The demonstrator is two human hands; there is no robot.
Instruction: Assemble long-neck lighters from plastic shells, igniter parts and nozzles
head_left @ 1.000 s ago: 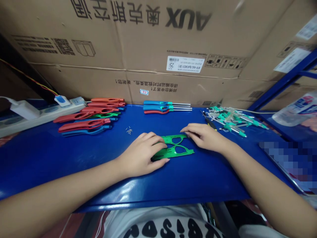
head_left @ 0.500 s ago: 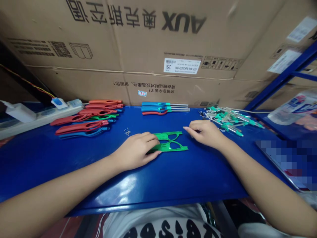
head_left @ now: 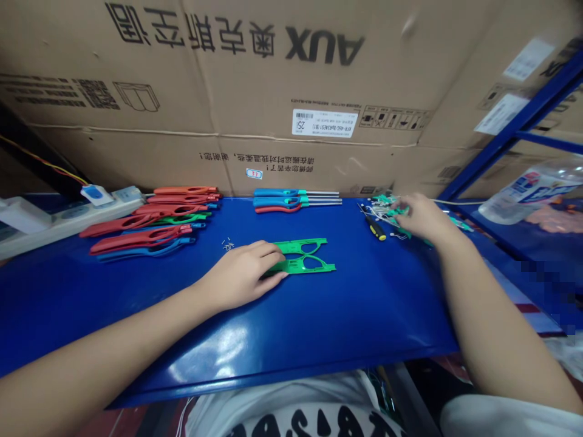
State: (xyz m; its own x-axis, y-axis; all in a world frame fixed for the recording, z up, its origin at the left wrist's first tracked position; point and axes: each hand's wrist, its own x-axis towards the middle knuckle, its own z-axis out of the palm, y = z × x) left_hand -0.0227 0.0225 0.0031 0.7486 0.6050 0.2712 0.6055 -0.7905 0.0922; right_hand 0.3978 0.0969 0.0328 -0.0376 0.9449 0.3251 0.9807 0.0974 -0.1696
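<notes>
Two green lighter casing halves lie side by side on the blue table. My left hand is closed over their left ends, thumb on the near side, fingers covering that part. At the back right my right hand is in a pile of teal and metal lighter nozzle parts with thin wires. Its fingers are curled downward among the teal pieces; what is between them is partly hidden. A black and yellow screwdriver lies just left of that hand.
Red, orange, green and blue lighter casings are stacked at the left, beside a white power strip. Several lighters with metal tubes lie at the back. Small pins are near my left hand. A cardboard sheet stands behind; a plastic bottle is right.
My right hand has moved right and away from me, from beside the green casing halves into the nozzle pile. The screwdriver is now plainly visible. My left hand stays on the casing halves.
</notes>
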